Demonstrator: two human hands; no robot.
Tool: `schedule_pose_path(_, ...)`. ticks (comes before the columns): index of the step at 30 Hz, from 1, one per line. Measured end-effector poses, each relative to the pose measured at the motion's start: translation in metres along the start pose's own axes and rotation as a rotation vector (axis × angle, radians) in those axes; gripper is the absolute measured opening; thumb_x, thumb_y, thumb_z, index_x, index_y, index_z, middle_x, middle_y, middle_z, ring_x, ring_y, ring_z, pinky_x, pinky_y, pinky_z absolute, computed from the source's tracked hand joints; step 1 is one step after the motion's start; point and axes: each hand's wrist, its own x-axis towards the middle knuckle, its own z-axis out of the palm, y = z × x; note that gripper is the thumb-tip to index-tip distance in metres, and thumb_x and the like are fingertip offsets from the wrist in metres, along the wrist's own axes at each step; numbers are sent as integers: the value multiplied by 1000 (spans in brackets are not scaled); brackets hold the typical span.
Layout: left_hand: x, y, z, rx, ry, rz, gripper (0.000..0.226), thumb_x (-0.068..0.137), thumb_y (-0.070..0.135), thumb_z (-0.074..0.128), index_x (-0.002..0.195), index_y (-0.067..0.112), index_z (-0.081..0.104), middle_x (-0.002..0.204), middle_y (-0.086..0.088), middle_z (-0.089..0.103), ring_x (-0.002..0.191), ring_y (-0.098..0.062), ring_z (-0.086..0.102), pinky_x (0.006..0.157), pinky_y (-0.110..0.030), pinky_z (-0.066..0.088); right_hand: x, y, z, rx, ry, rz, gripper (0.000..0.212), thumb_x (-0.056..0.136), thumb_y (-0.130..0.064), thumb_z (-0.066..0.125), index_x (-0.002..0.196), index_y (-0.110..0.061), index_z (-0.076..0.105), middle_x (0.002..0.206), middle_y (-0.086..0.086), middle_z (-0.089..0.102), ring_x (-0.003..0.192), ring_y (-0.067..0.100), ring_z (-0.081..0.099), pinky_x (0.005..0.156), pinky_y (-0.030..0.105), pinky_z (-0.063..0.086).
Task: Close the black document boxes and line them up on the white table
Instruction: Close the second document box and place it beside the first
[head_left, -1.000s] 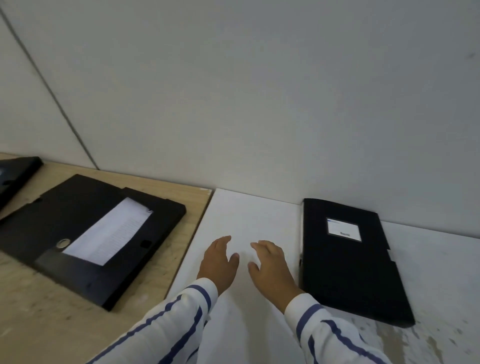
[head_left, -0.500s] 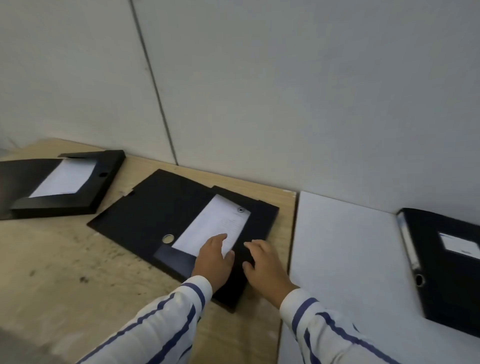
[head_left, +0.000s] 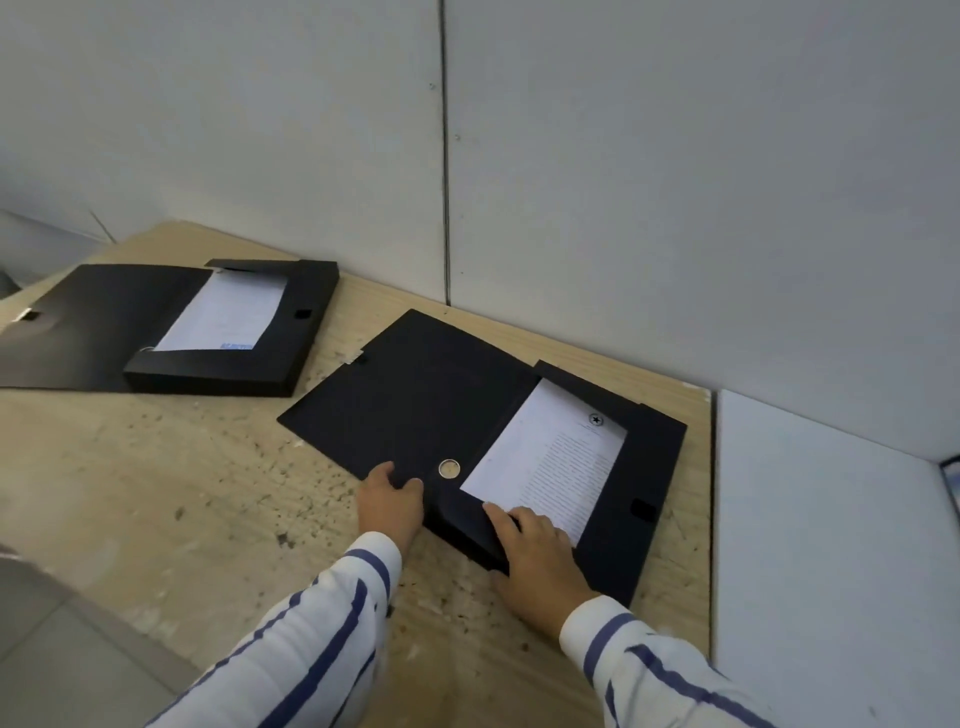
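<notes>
An open black document box (head_left: 649, 467) lies on the wooden table, printed paper (head_left: 550, 462) in its tray and its lid (head_left: 415, 400) folded out flat to the left. My left hand (head_left: 389, 506) grips the lid's near edge beside a metal ring. My right hand (head_left: 540, 566) rests flat on the box's near corner, fingertips touching the paper. A second open black box (head_left: 306, 338) with paper lies further left. The white table (head_left: 831, 545) is at the right, with only a corner of a closed black box (head_left: 951, 475) showing at the frame edge.
The wooden table (head_left: 156, 493) is speckled and worn, with its near edge dropping to a grey floor (head_left: 62, 649) at lower left. A grey panelled wall (head_left: 623, 182) stands directly behind both tables.
The view has swung left from the white table to the wooden one. Both hands moved onto the nearer open box; the left hand now holds the lid's edge.
</notes>
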Motion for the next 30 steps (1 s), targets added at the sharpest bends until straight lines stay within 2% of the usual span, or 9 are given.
schedule_pose_path(3,17,6,-7,-249,75,-233,54,92,17,53,143,13,34,147,-13,40,130,-37,43,106,-44,41,2,-1,-1,116,55,35,65,88,-32,54,144,-28,21,135,2,40,122,23,37,109,39,28)
schedule_pose_path(6,37,12,-12,-410,112,-391,55,88,18,54,140,12,38,141,-14,45,123,-39,49,100,-47,46,3,-2,-4,187,56,53,62,88,-32,55,143,-28,25,134,1,40,122,22,37,109,38,30)
schedule_pose_path(10,47,21,-17,-523,89,-458,47,89,16,56,134,6,45,132,-18,50,109,-34,54,87,-39,50,6,1,-6,199,34,63,61,88,-33,55,142,-29,28,135,1,41,122,23,38,108,38,32)
schedule_pose_path(13,52,23,-20,-535,68,-454,50,88,23,59,134,9,46,132,-10,53,116,-30,53,96,-38,47,5,3,-5,179,12,56,60,87,-34,54,141,-29,29,132,1,41,119,23,39,107,38,32)
schedule_pose_path(17,59,19,-24,-550,54,-326,48,86,26,62,130,12,51,131,-7,57,117,-31,55,103,-44,44,5,6,-5,156,-14,59,62,87,-37,52,142,-29,26,132,2,41,118,24,38,106,38,32)
schedule_pose_path(21,38,39,-32,-514,37,-4,35,90,21,56,124,18,56,122,-1,62,112,-26,56,102,-44,44,5,6,-5,114,-18,53,63,88,-39,51,143,-27,24,135,3,39,121,25,38,107,39,31)
schedule_pose_path(25,9,66,-37,-349,-50,338,21,90,14,55,107,26,60,94,10,66,91,-15,61,79,-27,46,1,7,-6,85,7,5,65,90,-37,50,146,-24,19,140,4,36,126,25,34,110,39,27)
schedule_pose_path(27,-3,68,-35,-225,-107,441,22,86,15,58,104,26,59,92,9,66,88,-13,62,74,-26,47,0,10,-5,190,63,-8,63,91,-38,50,145,-23,24,143,3,34,129,23,32,113,37,26)
schedule_pose_path(30,-18,60,-26,-97,-226,555,38,83,7,60,111,32,56,99,9,66,92,-8,63,78,-25,48,-7,17,-15,541,249,77,52,93,-36,52,140,-21,38,142,1,38,130,18,36,109,27,29)
